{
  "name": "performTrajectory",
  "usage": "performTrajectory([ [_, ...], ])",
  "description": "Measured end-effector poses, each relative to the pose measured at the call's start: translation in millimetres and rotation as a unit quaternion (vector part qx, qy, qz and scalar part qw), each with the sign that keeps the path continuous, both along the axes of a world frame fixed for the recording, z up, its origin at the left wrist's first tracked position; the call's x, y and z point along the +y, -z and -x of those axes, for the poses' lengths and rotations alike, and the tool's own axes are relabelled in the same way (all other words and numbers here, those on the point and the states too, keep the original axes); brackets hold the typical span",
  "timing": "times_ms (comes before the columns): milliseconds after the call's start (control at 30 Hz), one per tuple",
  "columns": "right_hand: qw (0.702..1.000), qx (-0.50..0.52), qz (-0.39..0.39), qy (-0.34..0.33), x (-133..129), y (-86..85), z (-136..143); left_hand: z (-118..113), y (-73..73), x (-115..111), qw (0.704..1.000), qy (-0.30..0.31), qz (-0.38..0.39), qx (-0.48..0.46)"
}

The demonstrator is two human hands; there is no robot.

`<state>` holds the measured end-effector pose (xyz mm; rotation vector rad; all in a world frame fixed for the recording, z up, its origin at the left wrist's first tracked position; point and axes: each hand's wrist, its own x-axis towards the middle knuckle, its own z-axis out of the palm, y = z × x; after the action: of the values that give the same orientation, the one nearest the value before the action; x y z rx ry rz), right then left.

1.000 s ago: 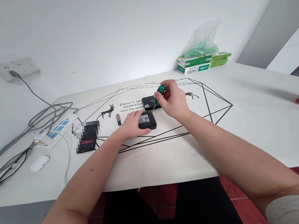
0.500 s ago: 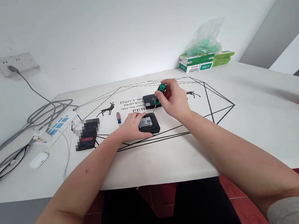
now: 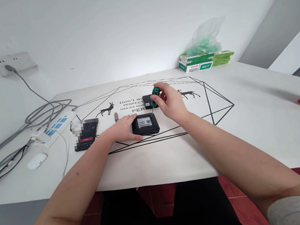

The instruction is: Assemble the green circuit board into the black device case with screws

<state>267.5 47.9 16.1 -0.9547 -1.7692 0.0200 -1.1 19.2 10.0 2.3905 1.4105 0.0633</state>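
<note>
A flat, black, square device (image 3: 145, 129) with a white printed label facing up lies on the table. My left hand (image 3: 124, 128) grips its left side, thumb by the front edge and fingers along the back edge. A green-and-black screwdriver (image 3: 155, 93) is in my right hand (image 3: 172, 103), held between thumb and fingers, tilted. Its thin shaft points down to the device's back right corner; the tip is too small to make out. Behind the device lies another black box (image 3: 146, 101), partly hidden by the right hand and screwdriver.
A second small screwdriver (image 3: 116, 116) lies left of the device, partly behind my left hand. Further left are a phone (image 3: 87, 135), a power strip (image 3: 56, 129) with cables, glasses (image 3: 8, 165) and a white earbud case (image 3: 37, 161). Green-and-white boxes (image 3: 197, 62) stand at the back.
My left hand has slid left, uncovering more of the labelled device. My right hand and the screwdriver have moved a little left, and the screwdriver stands more upright.
</note>
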Motion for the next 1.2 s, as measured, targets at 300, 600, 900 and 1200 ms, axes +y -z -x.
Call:
performTrajectory([
  [300, 0.998, -0.003, -0.007, -0.059, 3.5, 3.9, 0.2, -7.5, 10.2, 1.5, 0.999, 0.027, -0.027, 0.006],
  [600, 0.998, 0.059, -0.029, -0.005, 11.9, 4.8, -5.7, -10.4, 8.4, -0.4, 0.999, 0.028, -0.034, 0.007],
  [900, 0.996, 0.085, -0.022, -0.001, 11.7, 2.8, -6.3, -12.3, 6.6, -1.8, 0.998, 0.019, -0.058, 0.002],
  [1200, 0.998, 0.056, -0.017, -0.018, 4.6, 1.1, -2.1, -12.2, 9.5, -1.6, 0.998, 0.01, -0.054, 0.006],
])
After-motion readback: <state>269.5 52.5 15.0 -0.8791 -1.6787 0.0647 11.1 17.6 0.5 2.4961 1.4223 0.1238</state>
